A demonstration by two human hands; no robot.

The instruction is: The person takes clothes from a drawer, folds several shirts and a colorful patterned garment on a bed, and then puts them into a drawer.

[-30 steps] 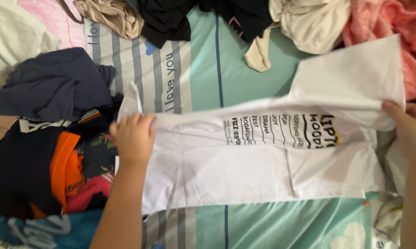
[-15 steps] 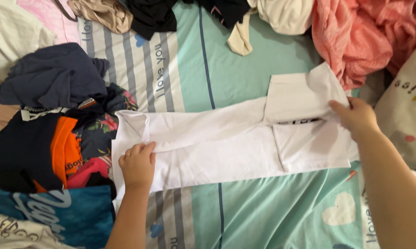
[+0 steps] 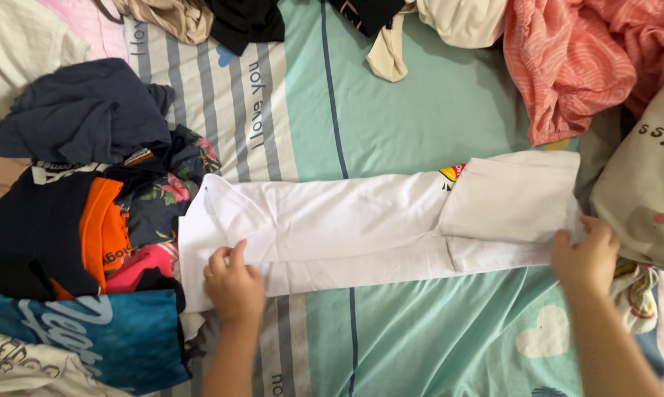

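A white t-shirt (image 3: 347,220) lies folded into a long narrow strip across the bed, its sleeve end doubled over at the right. My left hand (image 3: 233,283) rests on the strip's lower left edge, fingers spread and pressing the cloth. At the lower right corner of the shirt, my right hand (image 3: 586,257) pinches the fabric edge. A small bit of coloured print shows at the fold near the middle right.
A heap of dark, orange and floral clothes (image 3: 82,213) lies at the left, a blue garment (image 3: 89,331) below it. A pink garment (image 3: 575,59) and beige and black clothes sit along the top. A pillow (image 3: 644,184) is at the right. Teal striped sheet (image 3: 391,110) underneath.
The shirt's printed side was folded under, narrowing it into a strip. My right hand moved from the upper right flap down to the lower right corner. My left hand slid slightly lower.
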